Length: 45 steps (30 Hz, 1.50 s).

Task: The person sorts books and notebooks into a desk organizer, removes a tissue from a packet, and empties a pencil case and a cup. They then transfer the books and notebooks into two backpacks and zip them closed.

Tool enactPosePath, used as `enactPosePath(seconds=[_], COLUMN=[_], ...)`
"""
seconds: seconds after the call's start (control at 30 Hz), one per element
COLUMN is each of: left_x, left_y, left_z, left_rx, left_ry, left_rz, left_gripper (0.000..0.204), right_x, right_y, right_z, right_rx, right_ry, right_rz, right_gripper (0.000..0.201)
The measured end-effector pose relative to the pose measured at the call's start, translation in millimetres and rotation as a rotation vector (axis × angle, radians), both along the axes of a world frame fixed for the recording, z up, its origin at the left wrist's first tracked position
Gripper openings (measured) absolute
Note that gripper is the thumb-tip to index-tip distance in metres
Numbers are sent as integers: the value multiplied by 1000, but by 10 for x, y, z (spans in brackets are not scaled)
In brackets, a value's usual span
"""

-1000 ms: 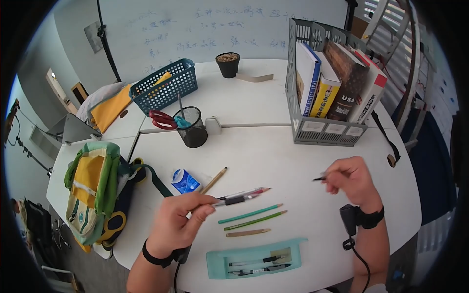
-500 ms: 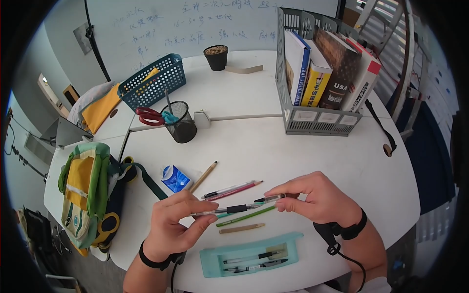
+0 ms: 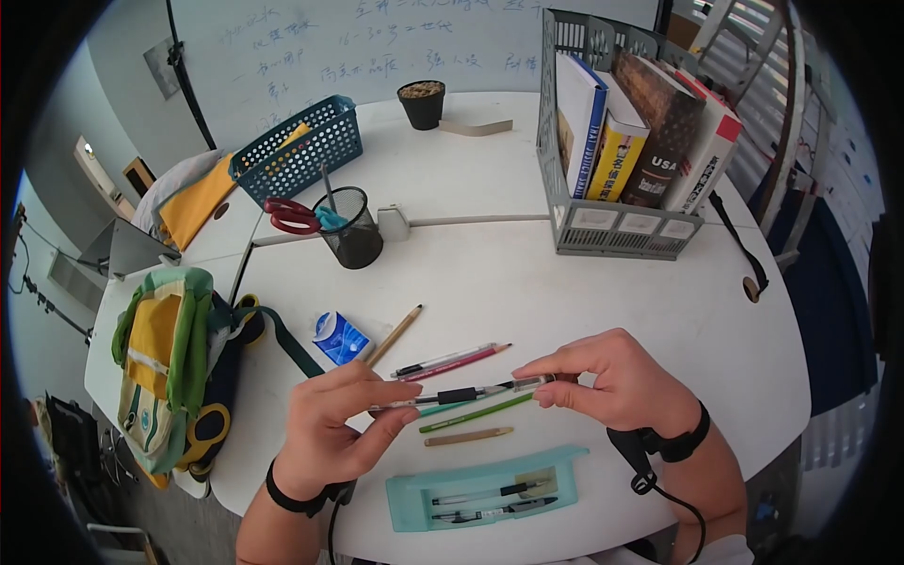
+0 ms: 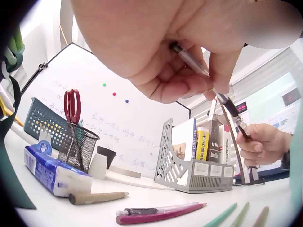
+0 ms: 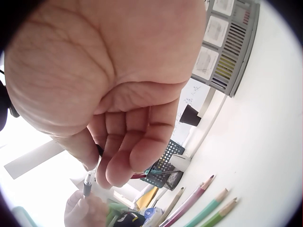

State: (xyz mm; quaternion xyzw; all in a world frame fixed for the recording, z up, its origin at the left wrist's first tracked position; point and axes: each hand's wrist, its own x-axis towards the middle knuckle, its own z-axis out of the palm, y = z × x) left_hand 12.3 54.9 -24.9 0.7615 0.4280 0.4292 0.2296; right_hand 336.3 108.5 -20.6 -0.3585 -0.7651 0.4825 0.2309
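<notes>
Brought leftward since the earliest frame, the right hand has its fingers clamped on a small dark-and-clear cap at the tip of a clear pen with a black grip; the left hand pinches its barrel. Nearest lies a translucent teal pencil case, then a brown pencil and a green pencil. A black mesh cup and grey plastic book rack stand farther off.

I count four books, five pencils, four pens (one that I hold, one lying loose, two in the pencil case), one pen cap, three magnets, one backpack, one basket, one mesh cup, one plant pot
</notes>
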Motion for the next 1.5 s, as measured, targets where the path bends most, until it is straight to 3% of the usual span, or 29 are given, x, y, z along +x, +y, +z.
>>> enactPosePath(seconds=[0.3, 0.5, 0.67, 0.8, 0.87, 1.0, 1.1, 1.13, 1.2, 1.23, 1.33, 1.5], left_x=[61, 51, 90, 192, 208, 92, -37, 20, 242, 310, 340, 500], left_y=[-35, -104, -214, -268, -246, -330, -418, -442, -494, -497, -501, -512], left_z=[34, 196, 228, 249, 186, 452, 543, 577, 611, 587, 251, -26], left_rx=[-25, -45, 160, 257, 291, 378, 264, 260, -53, -158, -337, -234], left_ry=[101, 153, 235, 249, 206, 212, 38, 33, 361, 455, 622, 690], left_rz=[-78, -141, -63, -14, 36, 4, -376, -378, -614, -626, -560, -481], left_gripper=[24, 23, 27, 26, 21, 27, 11, 11, 19, 40, 52, 46], right_x=[-79, -91, -105, -130, -68, 87, 189, 203, 215, 214, 235, 250], right_y=[-86, -208, -249, -280, -246, -176, -198, -223, -276, -297, -307, -289], right_z=[51, 57, 147, 95, 209, 268, 251, 165, -40, -115, -268, -412], right_rx=[101, 27, 264, 169, 165, 107, 48, 43, -48, -26, -87, -92], right_ry=[-41, 145, 74, 213, 112, 159, -64, -68, -200, -209, -162, -91], right_rz=[85, 109, 119, 47, 111, 249, 240, 238, 261, 234, 202, 157], right_gripper=[26, 24, 22, 22, 28, 44, 61, 61, 56, 42, 28, 25])
